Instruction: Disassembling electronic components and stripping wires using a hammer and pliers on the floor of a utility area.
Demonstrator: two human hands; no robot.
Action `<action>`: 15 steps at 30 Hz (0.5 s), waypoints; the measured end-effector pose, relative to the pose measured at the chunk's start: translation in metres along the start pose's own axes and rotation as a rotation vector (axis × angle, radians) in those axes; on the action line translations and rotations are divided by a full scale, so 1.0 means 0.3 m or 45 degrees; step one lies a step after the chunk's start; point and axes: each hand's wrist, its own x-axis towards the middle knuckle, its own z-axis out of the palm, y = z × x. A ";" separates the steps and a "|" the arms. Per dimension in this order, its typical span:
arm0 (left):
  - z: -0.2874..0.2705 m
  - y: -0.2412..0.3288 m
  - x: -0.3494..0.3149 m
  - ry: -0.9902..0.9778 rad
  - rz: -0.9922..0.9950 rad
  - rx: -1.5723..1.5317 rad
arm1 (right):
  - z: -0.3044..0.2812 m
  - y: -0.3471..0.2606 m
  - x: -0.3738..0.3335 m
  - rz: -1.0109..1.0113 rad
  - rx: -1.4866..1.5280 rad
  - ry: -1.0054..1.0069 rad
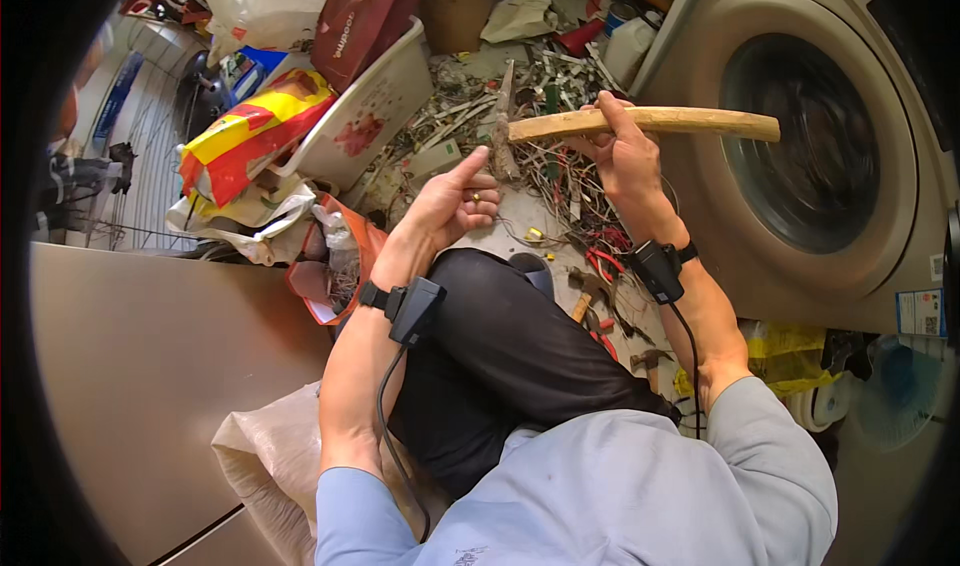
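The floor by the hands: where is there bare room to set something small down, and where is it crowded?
A small bare patch of floor shows between the left hand, the dark trousers and the loose wires. Around the held tool's head it is crowded with metal scraps; right of the trousers, red-handled pliers and a hammer leave only slivers.

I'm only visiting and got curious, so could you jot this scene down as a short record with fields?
Right hand: grips the curved wooden handle of a hammer
Left hand: thumb extended, fingers curled, close to the metal head; contact unclear
Hammer position: handle across the view, head at its left end
Floor: scattered wires and metal scraps, red-handled pliers
Right side: washing machine
Upper left: white plastic tub, yellow-and-red bag beside it
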 end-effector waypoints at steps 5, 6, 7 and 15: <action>-0.085 0.001 0.085 -0.096 0.236 0.071 | 0.161 0.024 -0.012 -0.070 0.108 -0.223; -0.092 -0.003 0.099 -0.179 0.250 -0.004 | 0.158 0.017 -0.016 -0.195 -0.083 -0.296; -0.029 0.001 0.088 -0.093 0.309 -0.081 | 0.178 -0.030 -0.012 -0.115 0.105 -0.282; -0.078 0.077 0.104 -0.530 0.205 0.013 | 0.085 -0.019 0.063 -0.292 0.229 -0.530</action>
